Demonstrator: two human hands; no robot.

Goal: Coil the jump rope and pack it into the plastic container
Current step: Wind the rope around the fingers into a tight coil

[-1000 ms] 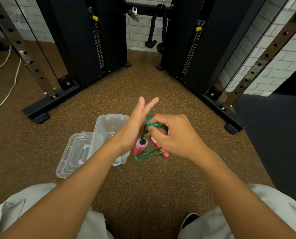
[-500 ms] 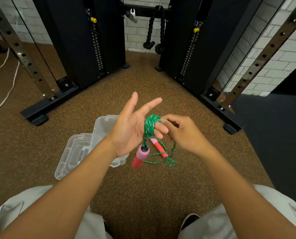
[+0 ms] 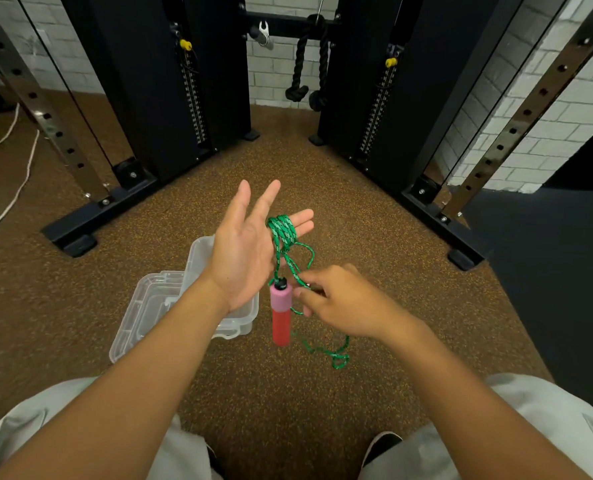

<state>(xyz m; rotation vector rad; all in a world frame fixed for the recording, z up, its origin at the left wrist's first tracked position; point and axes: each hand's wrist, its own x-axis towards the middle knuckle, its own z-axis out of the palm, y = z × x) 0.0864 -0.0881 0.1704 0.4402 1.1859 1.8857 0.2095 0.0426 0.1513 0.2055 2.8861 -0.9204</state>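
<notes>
A: What are the fingers doing?

B: The left hand [image 3: 243, 251] is spread flat, fingers straight, green jump rope [image 3: 283, 233] wound round two of them. The right hand [image 3: 343, 303] pinches a strand just right of the hanging pink-and-red handle [image 3: 281, 315].

A: How will it handle?

B: Soft, light cord, likely to slip off straight fingers; the stiff handle swings. I'd grip the loops themselves, then the handle.

A: And the box?

B: The plastic container [image 3: 198, 251] sits open on the floor, behind the left wrist, its lid [image 3: 139, 306] to the left. Loose rope [image 3: 336, 355] trails below the right hand.
</notes>
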